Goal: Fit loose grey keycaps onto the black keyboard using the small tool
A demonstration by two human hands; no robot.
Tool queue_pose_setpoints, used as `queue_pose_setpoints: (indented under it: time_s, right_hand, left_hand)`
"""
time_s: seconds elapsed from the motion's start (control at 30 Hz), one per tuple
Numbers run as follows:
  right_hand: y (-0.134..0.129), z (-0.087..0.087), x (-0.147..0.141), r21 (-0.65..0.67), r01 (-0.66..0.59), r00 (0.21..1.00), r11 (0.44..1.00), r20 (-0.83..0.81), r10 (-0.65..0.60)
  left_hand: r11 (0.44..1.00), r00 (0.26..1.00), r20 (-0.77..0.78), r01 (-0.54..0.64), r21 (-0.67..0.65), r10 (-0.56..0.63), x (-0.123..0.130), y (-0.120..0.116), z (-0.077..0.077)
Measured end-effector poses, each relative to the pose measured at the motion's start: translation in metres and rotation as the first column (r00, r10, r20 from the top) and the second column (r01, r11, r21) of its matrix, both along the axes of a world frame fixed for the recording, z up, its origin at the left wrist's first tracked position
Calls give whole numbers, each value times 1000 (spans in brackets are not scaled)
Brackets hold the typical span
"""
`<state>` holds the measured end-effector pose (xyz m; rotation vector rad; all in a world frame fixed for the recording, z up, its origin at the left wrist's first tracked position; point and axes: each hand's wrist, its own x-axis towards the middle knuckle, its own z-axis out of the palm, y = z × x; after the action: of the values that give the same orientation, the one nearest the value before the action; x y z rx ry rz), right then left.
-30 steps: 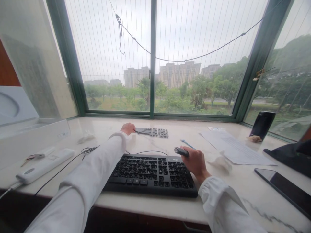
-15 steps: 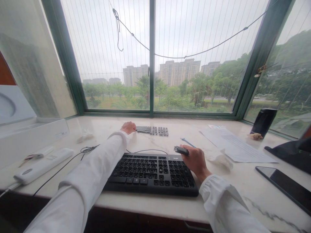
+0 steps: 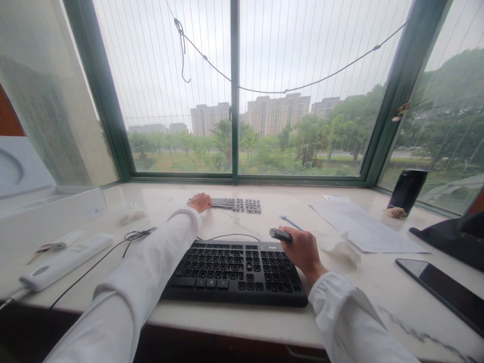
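A black keyboard (image 3: 242,275) lies near the front edge, most of its key sockets bare; several wide keys stay on its bottom row. Beyond it, loose dark keycaps (image 3: 236,204) are laid out in rows. At their left end, my left hand (image 3: 200,202) rests low with curled fingers, touching or close to the caps; its fingertips are hidden. My right hand (image 3: 305,253) is closed round a small dark tool (image 3: 280,234) with a notched grey tip pointing left, held above the keyboard's upper right corner. Behind that hand lies a thin blue stick (image 3: 291,222).
Crumpled tissue (image 3: 342,249) and printed paper (image 3: 366,227) lie right, with a phone (image 3: 434,287) and a black can-like cylinder (image 3: 407,191). Left are a white power strip (image 3: 66,262), a bundled cable (image 3: 139,234) and a white box (image 3: 75,201). A window stands behind.
The view has shifted very slightly. Both hands keep nearly the same places and grips; the left hand stays at the left end of the keycap rows.
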<state>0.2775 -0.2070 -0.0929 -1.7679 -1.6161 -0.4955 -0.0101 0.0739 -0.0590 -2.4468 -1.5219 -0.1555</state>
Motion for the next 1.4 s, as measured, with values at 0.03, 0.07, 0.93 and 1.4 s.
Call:
queue_pose_setpoints:
  time_s: [0.03,0.07,0.93,1.4]
  right_hand:
    - [0,0,0,-1,1,1000,1000,-1,-1]
    - [0,0,0,-2,2,1000,1000,-1,-2]
    - [8,-8,12,20,50,998,999,21,-51]
    - [-3,28,-25,261,-28,979,965,-188,79]
  left_hand:
    - [1000,1000,2,2,-2,-2,-1,1,0]
    - [1000,1000,5,3,-3,-3,-1,1,-1]
    - [979,883,432,123,160,-181,-5,-142,84]
    - [964,795,548,177,198,-259,-106,-292,-36]
